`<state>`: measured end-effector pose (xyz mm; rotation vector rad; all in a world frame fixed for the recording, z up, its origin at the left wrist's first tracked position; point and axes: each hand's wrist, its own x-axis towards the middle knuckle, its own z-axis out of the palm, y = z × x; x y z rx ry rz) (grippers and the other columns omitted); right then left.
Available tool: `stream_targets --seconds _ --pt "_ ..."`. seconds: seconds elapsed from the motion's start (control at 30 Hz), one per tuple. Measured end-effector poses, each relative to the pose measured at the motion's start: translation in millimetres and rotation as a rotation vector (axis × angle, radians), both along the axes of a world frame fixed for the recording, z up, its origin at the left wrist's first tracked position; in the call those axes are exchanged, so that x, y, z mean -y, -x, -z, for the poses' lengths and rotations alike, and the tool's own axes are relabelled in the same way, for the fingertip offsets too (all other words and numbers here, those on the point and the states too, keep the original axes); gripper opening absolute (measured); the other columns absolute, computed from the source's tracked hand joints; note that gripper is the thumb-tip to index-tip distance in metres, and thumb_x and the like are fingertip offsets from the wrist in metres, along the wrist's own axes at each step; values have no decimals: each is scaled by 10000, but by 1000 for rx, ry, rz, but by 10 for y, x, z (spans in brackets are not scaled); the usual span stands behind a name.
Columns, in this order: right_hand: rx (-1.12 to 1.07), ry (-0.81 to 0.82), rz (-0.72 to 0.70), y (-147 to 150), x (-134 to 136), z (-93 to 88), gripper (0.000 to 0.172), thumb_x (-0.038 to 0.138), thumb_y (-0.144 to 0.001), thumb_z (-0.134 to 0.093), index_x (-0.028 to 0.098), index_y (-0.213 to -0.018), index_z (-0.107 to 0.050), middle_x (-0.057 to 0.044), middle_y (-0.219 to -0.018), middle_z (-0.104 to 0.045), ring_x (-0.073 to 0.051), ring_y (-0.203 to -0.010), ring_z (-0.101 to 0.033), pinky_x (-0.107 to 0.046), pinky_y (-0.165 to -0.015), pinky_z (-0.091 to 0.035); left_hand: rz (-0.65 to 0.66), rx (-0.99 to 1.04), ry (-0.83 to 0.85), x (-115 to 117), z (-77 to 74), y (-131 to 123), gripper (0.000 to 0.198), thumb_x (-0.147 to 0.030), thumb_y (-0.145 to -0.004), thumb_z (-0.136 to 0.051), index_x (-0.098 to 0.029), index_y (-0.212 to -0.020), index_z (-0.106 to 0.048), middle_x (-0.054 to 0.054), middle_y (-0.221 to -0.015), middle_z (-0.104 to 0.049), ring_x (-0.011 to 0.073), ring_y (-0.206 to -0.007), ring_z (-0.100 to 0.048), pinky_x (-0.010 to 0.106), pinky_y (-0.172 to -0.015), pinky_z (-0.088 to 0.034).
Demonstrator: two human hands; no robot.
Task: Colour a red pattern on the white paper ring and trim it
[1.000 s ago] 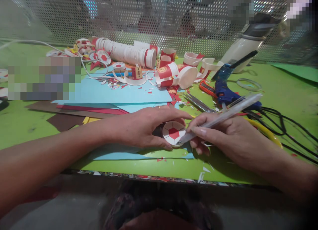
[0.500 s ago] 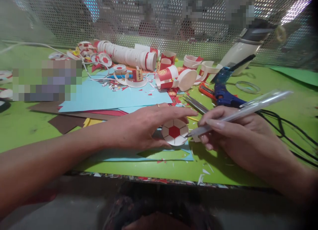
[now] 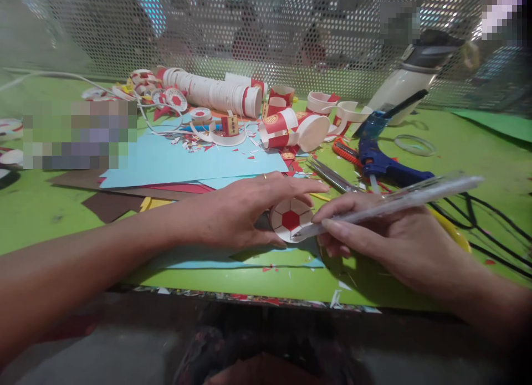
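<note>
A small round paper piece point(image 3: 291, 219) with a red hexagon and drawn lines lies on blue paper point(image 3: 195, 160) near the table's front edge. My left hand point(image 3: 241, 210) curls round this disc, thumb below and forefinger above, holding it. A clear pen point(image 3: 394, 202) is pinched in my right hand point(image 3: 374, 238), and its tip touches the disc's lower right edge.
Behind lie a stack of white paper cups point(image 3: 216, 91), cut red-and-white cup pieces point(image 3: 291, 127), scissors point(image 3: 328, 174), an orange cutter point(image 3: 344, 150), a blue glue gun point(image 3: 382, 158) with black cables point(image 3: 490, 219), and a white bottle point(image 3: 403, 86). A perforated metal screen point(image 3: 249, 30) closes the back.
My right hand drew the pen tip a little off the disc half a second ago, then brought it back onto the disc's lower right edge. My left hand stayed put.
</note>
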<state>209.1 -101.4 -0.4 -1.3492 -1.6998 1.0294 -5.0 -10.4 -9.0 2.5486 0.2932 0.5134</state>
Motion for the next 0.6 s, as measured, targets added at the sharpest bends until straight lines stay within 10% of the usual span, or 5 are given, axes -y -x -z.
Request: stream_targets --seconds 0.6 --pt "51 56 -39 -1 7 2 194 369 -858 -624 189 -849 -696 -6 -621 -653 -125 -547 -600 -226 -503 -500 9 13 14 -3 5 -2 601 -265 -810 -646 -275 -1370 -429 69 -1267 -609 208 -1161 -566 343 -979 -451"
